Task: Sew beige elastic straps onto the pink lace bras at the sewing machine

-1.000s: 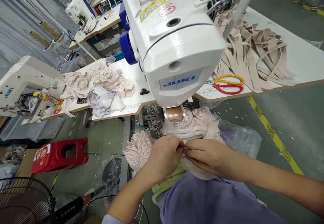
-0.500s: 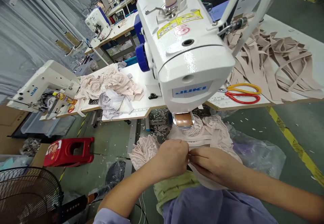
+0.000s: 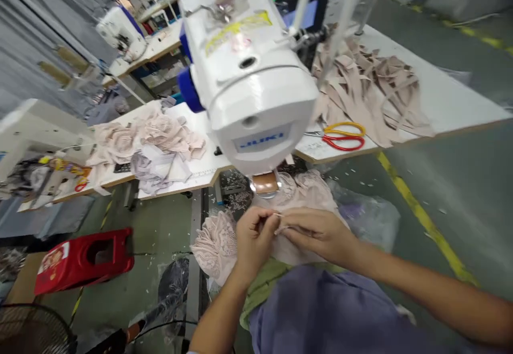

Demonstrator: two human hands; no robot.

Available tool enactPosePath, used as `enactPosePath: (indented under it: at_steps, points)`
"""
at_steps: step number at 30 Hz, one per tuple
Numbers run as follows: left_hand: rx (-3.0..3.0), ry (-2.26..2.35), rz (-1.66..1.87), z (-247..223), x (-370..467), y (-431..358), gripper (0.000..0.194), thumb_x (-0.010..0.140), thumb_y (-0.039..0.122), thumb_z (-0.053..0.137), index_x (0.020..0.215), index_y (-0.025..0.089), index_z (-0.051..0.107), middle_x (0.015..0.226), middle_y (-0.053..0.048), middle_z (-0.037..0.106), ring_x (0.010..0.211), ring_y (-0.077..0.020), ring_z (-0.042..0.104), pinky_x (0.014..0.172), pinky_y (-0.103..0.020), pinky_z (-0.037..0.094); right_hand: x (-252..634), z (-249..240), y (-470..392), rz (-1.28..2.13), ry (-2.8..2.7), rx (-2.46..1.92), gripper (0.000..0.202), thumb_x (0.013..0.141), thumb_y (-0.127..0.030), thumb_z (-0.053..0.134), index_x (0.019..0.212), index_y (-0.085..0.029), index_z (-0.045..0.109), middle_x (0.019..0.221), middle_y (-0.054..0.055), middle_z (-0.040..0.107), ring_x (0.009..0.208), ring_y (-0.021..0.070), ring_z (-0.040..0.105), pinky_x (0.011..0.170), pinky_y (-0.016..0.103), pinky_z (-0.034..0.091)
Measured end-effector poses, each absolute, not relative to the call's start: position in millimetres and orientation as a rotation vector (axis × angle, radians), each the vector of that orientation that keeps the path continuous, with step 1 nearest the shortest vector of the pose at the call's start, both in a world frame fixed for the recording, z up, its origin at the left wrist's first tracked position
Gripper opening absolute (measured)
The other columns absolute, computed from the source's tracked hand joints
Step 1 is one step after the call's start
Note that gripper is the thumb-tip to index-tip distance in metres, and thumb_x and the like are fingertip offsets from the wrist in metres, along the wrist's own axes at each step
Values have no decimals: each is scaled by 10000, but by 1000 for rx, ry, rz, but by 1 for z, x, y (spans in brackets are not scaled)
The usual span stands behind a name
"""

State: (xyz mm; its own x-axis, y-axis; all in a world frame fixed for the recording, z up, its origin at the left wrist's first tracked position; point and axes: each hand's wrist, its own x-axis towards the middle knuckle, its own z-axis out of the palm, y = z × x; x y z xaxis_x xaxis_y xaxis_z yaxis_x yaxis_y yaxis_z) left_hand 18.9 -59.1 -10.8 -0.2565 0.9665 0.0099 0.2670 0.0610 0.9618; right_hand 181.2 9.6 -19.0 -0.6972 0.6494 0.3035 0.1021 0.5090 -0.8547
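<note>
I see two bare hands at work just in front of a big white sewing machine [image 3: 264,103]. The left hand [image 3: 256,236] pinches with its thumb and finger. The right hand [image 3: 320,231] pinches too, with its fingers held close together. Their tips nearly meet, and between them is a small bit of pale cloth [image 3: 281,229]. So that bit is in front of the machine, a little below its front end. I can't tell if it is part of the pale pink lace cloth [image 3: 315,188], which lies behind the hands, close under the machine's front end.

A bunch of frilly lace [image 3: 215,244] is below the machine, to its left, beside the left hand. Green cloth [image 3: 264,282] and purple cloth [image 3: 320,311] are in front of the machine, lower than the hands.

On the table to the right of the machine, I see scissors [image 3: 325,134] with one yellow handle and one red one, and a messy pile of beige strips [image 3: 368,89] beside them. A see-through bag [image 3: 371,218] is below, right of the machine. To the machine's left are a lace heap [image 3: 156,135] and, down on the floor, a red stool [image 3: 82,260].
</note>
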Motion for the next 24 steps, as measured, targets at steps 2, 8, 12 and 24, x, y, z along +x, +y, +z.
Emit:
enactPosePath:
  at_steps: [2,8,12,24]
  points:
    - [1358,1720,1222,-15,19,-57,147,893,295,626,834,178,693,796,-29,685,769,-147,631,719,-260,483,183,-20,12,1149,-2135,-593,195,950,-268,540,945,-202,723,933,51,767,881,166,707,802,265,540]
    - [1463,1666,1181,-21,17,-49,138,919,280,615,898,195,721,884,-41,728,836,-151,673,754,-254,513,189,-25,18,1204,-2065,-637,207,965,-277,521,974,-205,715,941,35,750,875,148,675,807,251,501]
    - [1650,1770,1163,-16,17,-50,122,931,230,595,910,191,708,832,-25,711,756,-125,655,679,-222,497,198,-20,31,1220,-2111,-752,257,990,-341,496,938,-193,700,797,3,704,746,123,616,716,223,438]
    - [2106,1710,1048,11,16,-46,89,907,168,632,923,212,708,805,-5,749,680,-107,680,618,-197,506,203,8,62,1534,-2221,-764,193,886,-260,573,836,-161,730,751,6,711,711,126,618,659,233,403]
